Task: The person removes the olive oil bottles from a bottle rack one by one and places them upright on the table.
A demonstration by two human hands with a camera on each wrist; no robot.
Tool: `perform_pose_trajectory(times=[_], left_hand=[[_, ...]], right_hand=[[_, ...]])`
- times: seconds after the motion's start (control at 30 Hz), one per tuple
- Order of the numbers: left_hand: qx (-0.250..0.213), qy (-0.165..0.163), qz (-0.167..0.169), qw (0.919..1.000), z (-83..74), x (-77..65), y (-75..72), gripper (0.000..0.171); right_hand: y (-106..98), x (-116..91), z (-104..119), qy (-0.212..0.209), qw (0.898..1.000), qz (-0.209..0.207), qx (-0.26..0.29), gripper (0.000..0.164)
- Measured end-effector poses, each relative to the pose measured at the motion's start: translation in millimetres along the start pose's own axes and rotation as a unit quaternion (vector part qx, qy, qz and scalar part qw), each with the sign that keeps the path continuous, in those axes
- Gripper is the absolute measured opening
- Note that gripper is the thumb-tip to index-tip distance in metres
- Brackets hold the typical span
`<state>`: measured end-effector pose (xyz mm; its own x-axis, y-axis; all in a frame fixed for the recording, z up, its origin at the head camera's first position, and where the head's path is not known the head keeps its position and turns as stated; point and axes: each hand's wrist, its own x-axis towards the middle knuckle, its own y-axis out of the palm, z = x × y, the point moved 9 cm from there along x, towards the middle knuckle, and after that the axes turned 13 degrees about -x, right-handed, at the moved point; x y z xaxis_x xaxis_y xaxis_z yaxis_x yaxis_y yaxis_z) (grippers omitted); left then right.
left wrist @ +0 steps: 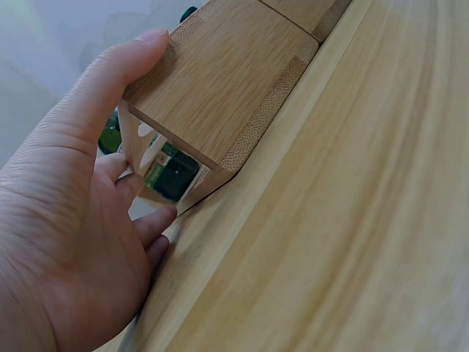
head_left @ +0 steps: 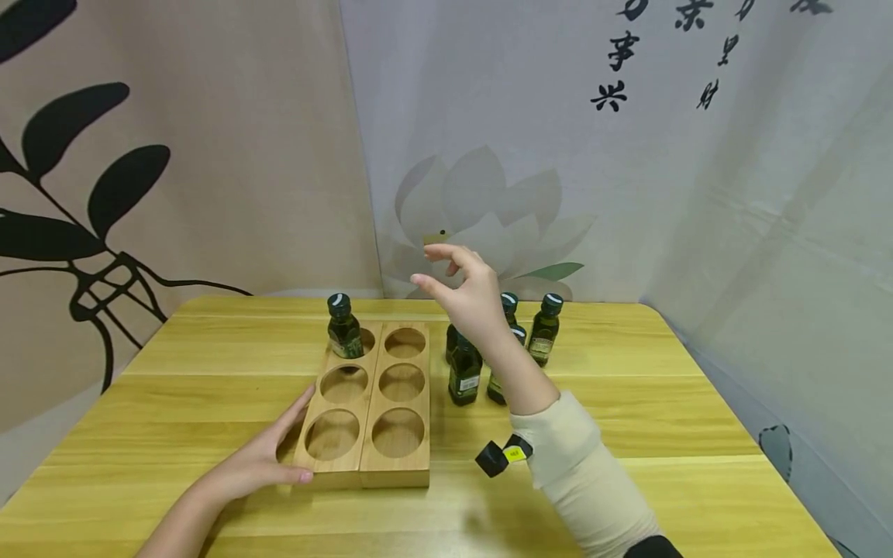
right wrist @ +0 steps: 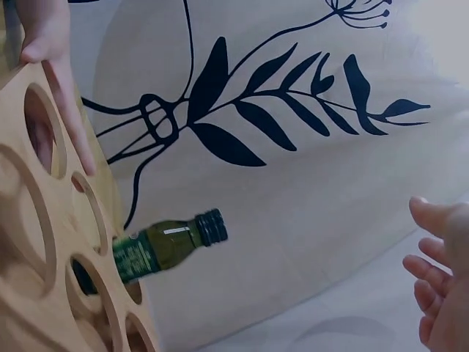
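Note:
A wooden rack (head_left: 346, 465) with two columns of round holes lies on the table. My left hand (head_left: 254, 461) holds its near left corner, thumb at the front end and fingers along the left side. One small dark green bottle (head_left: 345, 329) with a black cap stands in the back left hole; in the right wrist view the same bottle (right wrist: 172, 246) pokes out of the rack. Above and right of the rack, my right hand (head_left: 470, 298) hangs in the air, fingers loosely bent and apart, holding nothing.
Several similar bottles (head_left: 463, 376) stand right of the rack, partly hidden by my right forearm. One bottle (head_left: 544, 333) stands farthest right among them. Behind the table (head_left: 663, 465) hangs a printed cloth backdrop (head_left: 279, 155). A black strap piece (head_left: 492, 459) juts from my right sleeve.

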<state>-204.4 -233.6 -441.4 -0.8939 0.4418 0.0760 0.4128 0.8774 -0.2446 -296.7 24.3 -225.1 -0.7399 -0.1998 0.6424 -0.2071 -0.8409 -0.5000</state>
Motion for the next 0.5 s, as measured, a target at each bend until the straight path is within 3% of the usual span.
perform_pose_trajectory(times=[0.5], left_hand=[[-0.004, 0.0, 0.0, 1.0, -1.0, -0.2, 0.6, 0.113]], right_hand=[[66, 5, -1, 0.063, 0.995, 0.074, 0.006, 0.041]])
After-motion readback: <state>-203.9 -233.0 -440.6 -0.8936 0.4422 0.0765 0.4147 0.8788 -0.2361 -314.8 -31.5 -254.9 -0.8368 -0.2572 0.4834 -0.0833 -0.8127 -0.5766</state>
